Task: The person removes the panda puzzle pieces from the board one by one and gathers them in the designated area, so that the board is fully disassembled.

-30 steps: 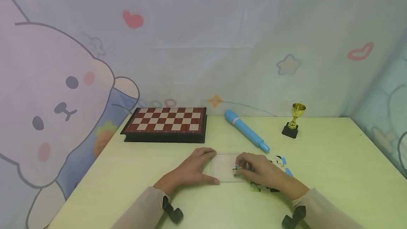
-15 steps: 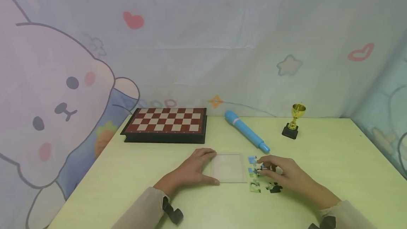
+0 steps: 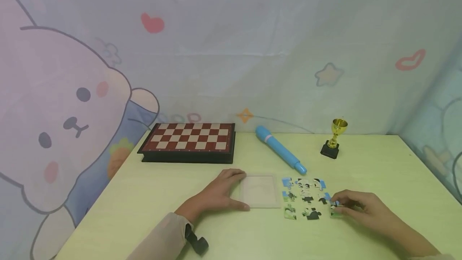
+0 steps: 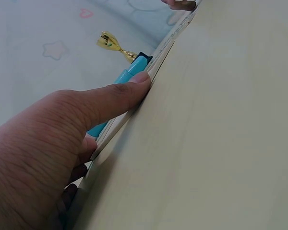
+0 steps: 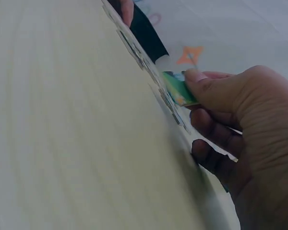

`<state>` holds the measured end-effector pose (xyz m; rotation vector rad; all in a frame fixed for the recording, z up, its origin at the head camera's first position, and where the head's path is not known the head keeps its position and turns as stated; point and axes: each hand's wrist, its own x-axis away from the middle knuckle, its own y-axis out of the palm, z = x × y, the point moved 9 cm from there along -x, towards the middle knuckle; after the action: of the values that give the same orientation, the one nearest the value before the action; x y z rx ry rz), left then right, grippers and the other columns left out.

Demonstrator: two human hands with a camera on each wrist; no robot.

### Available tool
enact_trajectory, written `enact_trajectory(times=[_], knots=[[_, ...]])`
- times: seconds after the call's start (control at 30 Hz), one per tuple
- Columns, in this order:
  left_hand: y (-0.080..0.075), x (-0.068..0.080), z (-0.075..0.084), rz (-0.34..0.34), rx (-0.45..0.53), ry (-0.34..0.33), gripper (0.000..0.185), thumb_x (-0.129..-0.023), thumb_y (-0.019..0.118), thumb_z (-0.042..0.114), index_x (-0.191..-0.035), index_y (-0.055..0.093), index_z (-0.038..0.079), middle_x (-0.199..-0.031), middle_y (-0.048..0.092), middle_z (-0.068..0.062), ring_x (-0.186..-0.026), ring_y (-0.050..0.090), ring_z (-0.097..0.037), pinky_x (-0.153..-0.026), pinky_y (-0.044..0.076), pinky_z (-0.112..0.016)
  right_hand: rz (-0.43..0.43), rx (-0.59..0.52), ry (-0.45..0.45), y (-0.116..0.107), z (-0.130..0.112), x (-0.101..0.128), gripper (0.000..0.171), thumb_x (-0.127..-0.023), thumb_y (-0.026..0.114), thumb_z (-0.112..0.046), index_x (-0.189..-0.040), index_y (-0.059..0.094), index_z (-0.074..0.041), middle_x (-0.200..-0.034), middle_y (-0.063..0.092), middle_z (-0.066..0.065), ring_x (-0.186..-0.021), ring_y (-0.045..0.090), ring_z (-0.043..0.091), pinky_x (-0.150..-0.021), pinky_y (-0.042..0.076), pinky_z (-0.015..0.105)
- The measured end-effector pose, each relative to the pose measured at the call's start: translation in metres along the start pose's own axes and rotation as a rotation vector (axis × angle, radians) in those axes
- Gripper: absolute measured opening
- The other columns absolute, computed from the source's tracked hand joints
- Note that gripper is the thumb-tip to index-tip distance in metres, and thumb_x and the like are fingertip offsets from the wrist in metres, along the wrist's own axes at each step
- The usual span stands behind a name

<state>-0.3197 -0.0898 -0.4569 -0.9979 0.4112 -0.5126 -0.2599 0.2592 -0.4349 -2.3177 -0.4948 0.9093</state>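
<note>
The puzzle pieces' (image 3: 304, 198) printed picture (tiny, head view) is unreadable.

The pale yellow-green worktop (image 3: 379, 179) looks smooth and matt, with a faint wood-like grain. The clear square tray (image 3: 260, 191) is thin translucent plastic. The small printed jigsaw pieces (image 3: 304, 198) look like flat card. The blue cylinder (image 3: 280, 154) is smooth plastic, the little gold trophy (image 3: 335, 137) shiny and metallic, and the red-and-cream chessboard (image 3: 189, 141) slightly glossy
</note>
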Motion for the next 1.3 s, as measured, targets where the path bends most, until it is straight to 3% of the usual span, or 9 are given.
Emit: enact_trajectory(times=[0.17,0.27,0.4,0.57,0.83,1.3], knots=[[0.005,0.001,-0.002,-0.006,-0.006,-0.003,0.104,-0.073,0.072,0.077,-0.153,0.044,0.017,-0.155,0.037,0.005,-0.145,0.028,-0.019,-0.117,0.033,-0.046,-0.062,-0.073,-0.013,0.010,0.006,0.003,0.035,-0.085,0.074,0.007,-0.112,0.070,-0.014,-0.099,0.072,-0.002,-0.078,0.065,0.008,-0.063,0.053,0.020],[0.003,0.000,-0.002,-0.005,-0.005,-0.004,0.104,-0.073,0.070,0.078,-0.154,0.043,0.018,-0.156,0.035,0.006,-0.146,0.027,-0.018,-0.117,0.032,-0.045,-0.071,-0.050,-0.035,0.010,0.005,0.000,0.035,-0.085,0.076,0.005,-0.112,0.071,-0.017,-0.095,0.070,-0.007,-0.073,0.060,0.005,-0.059,0.049,0.020],[-0.002,0.000,-0.001,0.007,-0.003,-0.006,0.103,-0.074,0.071,0.076,-0.154,0.042,0.018,-0.156,0.035,0.006,-0.146,0.026,-0.017,-0.117,0.032,-0.045,-0.075,-0.015,-0.126,0.009,-0.002,-0.006,0.039,-0.083,0.077,0.006,-0.114,0.070,-0.016,-0.090,0.063,-0.012,-0.072,0.054,0.002,-0.057,0.045,0.017],[-0.002,-0.001,-0.001,0.000,0.014,-0.007,0.104,-0.073,0.073,0.075,-0.154,0.042,0.018,-0.157,0.034,0.006,-0.146,0.026,-0.017,-0.117,0.032,-0.046,-0.082,-0.031,-0.220,0.009,-0.008,-0.006,0.044,-0.079,0.078,0.011,-0.115,0.068,-0.011,-0.095,0.060,-0.008,-0.075,0.052,0.002,-0.059,0.044,0.016],[0.000,0.000,0.000,-0.004,0.014,-0.009,0.103,-0.073,0.074,0.074,-0.153,0.043,0.018,-0.156,0.035,0.005,-0.146,0.027,-0.018,-0.117,0.032,-0.046,-0.070,-0.012,-0.185,0.012,-0.005,-0.002,0.044,-0.078,0.081,0.006,-0.114,0.066,-0.014,-0.091,0.057,-0.010,-0.071,0.048,0.000,-0.054,0.041,0.014],[0.000,0.000,0.002,-0.004,-0.012,0.000,0.103,-0.074,0.075,0.072,-0.153,0.043,0.016,-0.156,0.035,0.005,-0.146,0.026,-0.018,-0.118,0.031,-0.044,-0.068,-0.030,-0.172,0.015,-0.005,-0.001,0.045,-0.078,0.077,0.014,-0.114,0.066,-0.010,-0.090,0.058,-0.007,-0.075,0.050,0.004,-0.056,0.041,0.017]])
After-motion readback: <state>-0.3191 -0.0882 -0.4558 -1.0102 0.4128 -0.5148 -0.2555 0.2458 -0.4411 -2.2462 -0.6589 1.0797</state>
